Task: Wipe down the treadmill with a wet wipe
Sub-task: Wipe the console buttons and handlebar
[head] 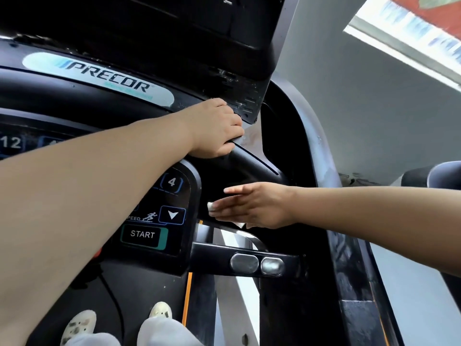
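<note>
Grips the slanted black bar (254, 166) of the treadmill (99, 78) with the left hand (214, 131), fingers curled tight round it, up near the top.

Holds the right hand (252, 206) out flat lower down, fingers straight and close together, not curled. Keeps the wet wipe (210, 206) tucked under those fingers: just a small white bit peeks out at the fingertips, and another bit under the palm. Hard to tell whether the wipe touches the machine or not.

Points the fingertips left, toward the rounded edge of the button panel (194, 196), just beside it. Sits right under the slanted bar, which runs from the left hand down and to the right. Sits above the lower bar (212, 248) with the two silver pads (244, 263).

Looks like wiping in this corner, with the right hand much nearer to the panel edge and both bars. Probably calls for a short slide, up along the slant of the bar or left onto the panel. Best to mind the START button (142, 234) close by.
</note>
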{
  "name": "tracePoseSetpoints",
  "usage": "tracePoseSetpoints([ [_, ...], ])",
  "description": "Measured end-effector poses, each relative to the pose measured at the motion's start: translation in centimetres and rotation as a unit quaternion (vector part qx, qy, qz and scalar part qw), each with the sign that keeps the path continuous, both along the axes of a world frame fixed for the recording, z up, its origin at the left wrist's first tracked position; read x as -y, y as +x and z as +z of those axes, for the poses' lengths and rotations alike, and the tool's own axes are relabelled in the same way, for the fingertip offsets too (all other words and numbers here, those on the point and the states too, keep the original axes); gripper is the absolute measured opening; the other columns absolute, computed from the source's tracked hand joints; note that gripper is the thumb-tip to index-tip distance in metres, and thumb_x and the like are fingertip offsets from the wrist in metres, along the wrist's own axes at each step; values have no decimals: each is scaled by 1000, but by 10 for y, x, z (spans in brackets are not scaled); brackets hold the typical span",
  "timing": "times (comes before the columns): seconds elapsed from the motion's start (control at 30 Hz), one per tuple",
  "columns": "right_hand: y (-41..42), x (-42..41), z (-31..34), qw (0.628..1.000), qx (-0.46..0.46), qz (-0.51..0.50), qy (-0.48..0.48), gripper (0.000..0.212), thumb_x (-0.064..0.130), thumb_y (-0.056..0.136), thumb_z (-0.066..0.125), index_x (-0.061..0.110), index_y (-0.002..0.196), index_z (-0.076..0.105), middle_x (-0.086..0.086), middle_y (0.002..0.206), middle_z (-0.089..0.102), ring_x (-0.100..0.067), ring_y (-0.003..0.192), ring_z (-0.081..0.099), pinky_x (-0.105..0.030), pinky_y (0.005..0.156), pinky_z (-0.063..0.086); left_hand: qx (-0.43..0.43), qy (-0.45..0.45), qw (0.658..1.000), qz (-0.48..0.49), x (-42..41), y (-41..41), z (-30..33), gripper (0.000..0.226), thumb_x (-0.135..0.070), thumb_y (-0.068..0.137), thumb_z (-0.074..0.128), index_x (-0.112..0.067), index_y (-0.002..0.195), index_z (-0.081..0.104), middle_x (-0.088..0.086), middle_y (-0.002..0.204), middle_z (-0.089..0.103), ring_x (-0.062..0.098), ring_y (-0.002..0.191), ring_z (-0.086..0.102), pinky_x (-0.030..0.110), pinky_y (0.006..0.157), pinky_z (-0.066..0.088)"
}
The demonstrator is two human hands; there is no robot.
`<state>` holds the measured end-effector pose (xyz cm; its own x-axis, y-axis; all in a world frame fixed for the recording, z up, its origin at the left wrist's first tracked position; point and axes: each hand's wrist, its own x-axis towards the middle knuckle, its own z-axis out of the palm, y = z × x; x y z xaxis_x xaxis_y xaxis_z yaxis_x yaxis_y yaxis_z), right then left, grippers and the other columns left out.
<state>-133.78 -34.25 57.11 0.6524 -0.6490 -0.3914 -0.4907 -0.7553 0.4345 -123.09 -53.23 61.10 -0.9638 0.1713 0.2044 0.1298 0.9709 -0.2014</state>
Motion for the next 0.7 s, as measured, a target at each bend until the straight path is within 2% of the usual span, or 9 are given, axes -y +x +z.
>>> tracePoseSetpoints([
  [0.1, -14, -29, 1, 997, -54, 16, 59, 50, 32, 89, 36, 16, 132, 55, 5, 140, 50, -9, 134, 40, -36, 116, 0, -1, 1, 1000, -1, -1, 0, 1, 83, -48, 74, -2, -15, 119, 59, 3, 123, 59, 25, 110, 54, 38, 103, 29],
  [0.23, -26, -41, 3, 983, -127, 53, 118, 51, 29, 87, 28, 22, 121, 65, 10, 132, 57, -6, 129, 46, -37, 116, -1, 8, -14, 1000, 6, -2, -1, 1, 86, -47, 70, -7, -18, 121, 56, -1, 125, 56, 21, 112, 51, 35, 105, 26],
  [0.33, -7, -13, -9, 992, -81, 60, 74, 50, 32, 93, 28, 20, 132, 55, 9, 141, 48, -7, 134, 38, -37, 117, -5, 3, -15, 1000, 2, -1, -1, 1, 85, -47, 71, -6, -17, 119, 57, 0, 123, 57, 22, 110, 52, 36, 104, 28],
  [0.4, 9, 9, -22, 996, -64, 67, 16, 53, 33, 92, 22, 22, 135, 51, 11, 142, 47, -5, 134, 38, -37, 117, 0, -2, -15, 1000, -2, -1, -2, 0, 83, -46, 72, -5, -16, 116, 58, 2, 121, 58, 24, 108, 53, 37, 103, 29],
  [0.47, 12, 10, -35, 995, -73, 68, 29, 57, 29, 91, 15, 21, 138, 45, 17, 142, 45, -2, 135, 36, -34, 116, 6, -7, -15, 1000, -4, 0, -2, 0, 82, -46, 72, -3, -14, 113, 60, 4, 119, 60, 25, 107, 54, 38, 102, 32],
  [0.53, 8, -9, -43, 995, -100, 29, 2, 53, 24, 94, 6, 23, 144, 24, 40, 138, 32, 9, 137, 20, -31, 117, -2, -5, -10, 1000, -7, 0, -1, 1, 81, -46, 73, -2, -14, 112, 61, 4, 118, 60, 26, 106, 54, 39, 101, 32],
  [0.57, 0, -20, -45, 991, -132, 20, -1, 53, 23, 95, 6, 26, 145, 23, 47, 135, 28, 13, 137, 15, -31, 117, -6, -7, -11, 1000, -7, 0, -1, 0, 81, -46, 73, -2, -14, 112, 61, 3, 117, 60, 25, 106, 54, 39, 101, 32],
  [0.63, -10, -32, -44, 987, -100, 79, 95, 54, 26, 91, 20, 24, 135, 52, 28, 136, 46, 4, 135, 31, -35, 116, 0, -11, -11, 1000, -7, 0, -1, 0, 81, -46, 73, -3, -14, 113, 61, 3, 117, 60, 25, 106, 54, 38, 102, 32],
  [0.7, -4, -29, -24, 987, -81, 7, 141, 53, 26, 90, 23, 19, 127, 61, 10, 137, 53, 0, 131, 40, -32, 116, 8, -11, -12, 1000, -5, 0, -1, -1, 81, -46, 72, -3, -16, 112, 60, 1, 117, 60, 24, 106, 53, 37, 102, 31],
])
